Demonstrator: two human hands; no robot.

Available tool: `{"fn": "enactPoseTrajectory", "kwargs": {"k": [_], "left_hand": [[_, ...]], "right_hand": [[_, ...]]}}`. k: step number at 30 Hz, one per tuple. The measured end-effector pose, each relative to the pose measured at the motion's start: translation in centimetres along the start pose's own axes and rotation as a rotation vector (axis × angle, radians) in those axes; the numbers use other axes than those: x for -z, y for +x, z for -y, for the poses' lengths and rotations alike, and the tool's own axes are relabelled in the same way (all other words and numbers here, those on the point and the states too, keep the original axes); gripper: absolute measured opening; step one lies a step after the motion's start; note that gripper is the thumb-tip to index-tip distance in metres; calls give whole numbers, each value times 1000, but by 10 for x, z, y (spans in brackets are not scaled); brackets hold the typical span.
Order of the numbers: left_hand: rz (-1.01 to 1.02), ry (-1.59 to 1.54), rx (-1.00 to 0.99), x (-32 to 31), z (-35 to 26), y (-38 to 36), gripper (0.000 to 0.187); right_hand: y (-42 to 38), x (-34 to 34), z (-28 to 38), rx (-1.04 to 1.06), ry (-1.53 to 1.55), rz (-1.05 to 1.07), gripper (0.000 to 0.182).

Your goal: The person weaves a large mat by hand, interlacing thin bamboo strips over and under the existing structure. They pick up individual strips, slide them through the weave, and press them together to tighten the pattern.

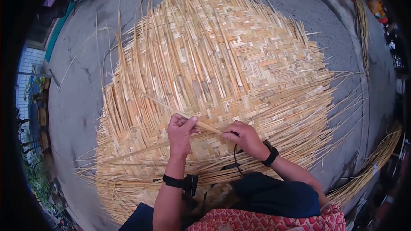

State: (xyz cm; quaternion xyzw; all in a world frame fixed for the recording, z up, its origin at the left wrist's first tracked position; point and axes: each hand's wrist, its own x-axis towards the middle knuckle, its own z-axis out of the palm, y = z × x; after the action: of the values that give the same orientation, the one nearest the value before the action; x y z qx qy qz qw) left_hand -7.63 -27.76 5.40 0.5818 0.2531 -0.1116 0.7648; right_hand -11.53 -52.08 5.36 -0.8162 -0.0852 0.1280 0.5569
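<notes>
A flat, pale strip of split reed [209,128] runs between my two hands above the weaving. My left hand [181,132] is closed on it, the thumb pressing from above, and part of the strip sticks out past it to the upper left. The fingers of my right hand [243,137] pinch the strip near its right end. Beneath both hands spreads a large woven reed mat [269,55], patterned in a zigzag, with long loose strips lying over its left and near parts.
Bundles of long reeds [376,156] lie on the right, on grey concrete ground [85,102]. Loose strip ends stick out around the mat's edge. Plants [40,184] stand along the left. My knees [278,194] are at the mat's near side.
</notes>
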Motion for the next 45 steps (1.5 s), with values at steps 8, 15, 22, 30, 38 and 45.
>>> {"fn": "enactPoseTrajectory", "kwargs": {"k": [8,15,22,30,38,45], "left_hand": [[98,39,73,18,-8,-11,19],[130,57,58,29,-6,-12,17],[-283,243,-344,28,-12,-15,15],[-757,131,-592,153,-62,-26,19],[134,1300,-512,173,52,-78,12],[226,1427,-536,163,39,-76,9]], "right_hand": [[-1,-4,-21,-487,674,478,20],[0,-15,-18,-370,563,444,16],[-16,-1,-25,-135,-335,557,21],[-6,37,-26,49,-653,256,14],[27,22,-52,155,-989,314,9],[24,-1,34,350,-717,27,31]]}}
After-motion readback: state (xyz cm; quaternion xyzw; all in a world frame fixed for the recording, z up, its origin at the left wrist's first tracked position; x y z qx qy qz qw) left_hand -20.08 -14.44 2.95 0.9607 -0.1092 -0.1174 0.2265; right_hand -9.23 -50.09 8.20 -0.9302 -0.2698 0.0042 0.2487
